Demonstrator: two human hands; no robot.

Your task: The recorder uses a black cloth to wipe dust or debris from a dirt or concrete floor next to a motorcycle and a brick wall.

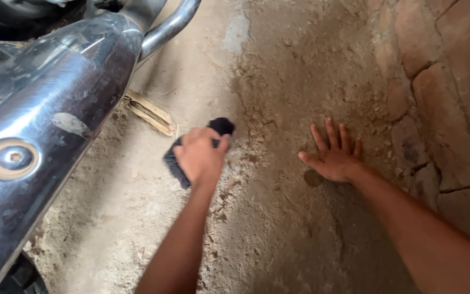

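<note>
Dark cloth (221, 126) in left hand (199, 155), by muffler (44, 109)

Left hand (201, 155) hides most of dark cloth (223, 126).

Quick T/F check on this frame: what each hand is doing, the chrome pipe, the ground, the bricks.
1. The left hand grips a dark crumpled cloth. True.
2. The right hand holds a brush. False: it lies flat, fingers spread, on the sandy dirt ground, holding nothing.
3. A shiny chrome exhaust pipe fills the left of the view. True.
4. The cloth is pressed against the exhaust pipe. False: it is apart from the pipe, over the ground.
5. Reddish bricks run along the right edge. True.
6. Both hands touch each other. False: they are apart.
</note>
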